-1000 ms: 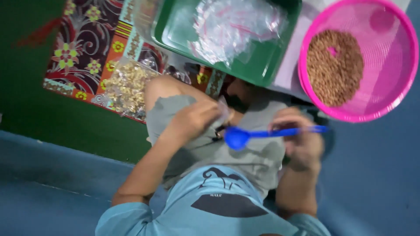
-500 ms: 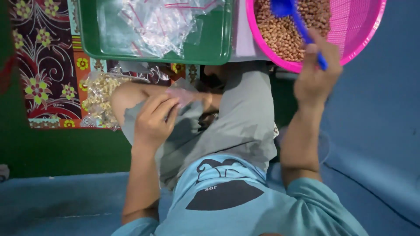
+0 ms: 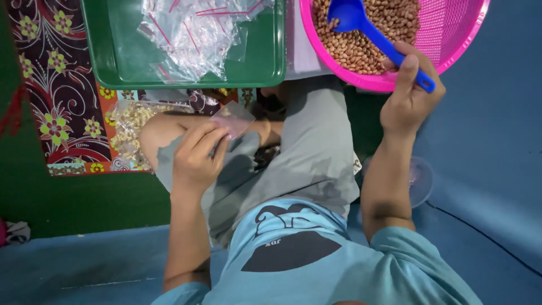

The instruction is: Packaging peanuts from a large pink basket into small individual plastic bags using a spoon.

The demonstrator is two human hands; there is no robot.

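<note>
Blue scoop (image 3: pixel 361 25) now lower among peanuts, right hand (image 3: pixel 409 93) clamped; left hand (image 3: pixel 195 158) pinching seemingly empty bag (image 3: pixel 232 120).

Shirt: you wear a light blue short-sleeved tee, with a dark curved graphic and small lettering on the chest (seen upside down from the head camera).
Sleeves: they end above your elbows; both forearms are bare.
Shorts: grey, loose and creased, reaching to your knees.
Hands: your left hand (image 3: pixel 195 161) and right hand (image 3: pixel 409 96) are bare, without gloves.
</note>
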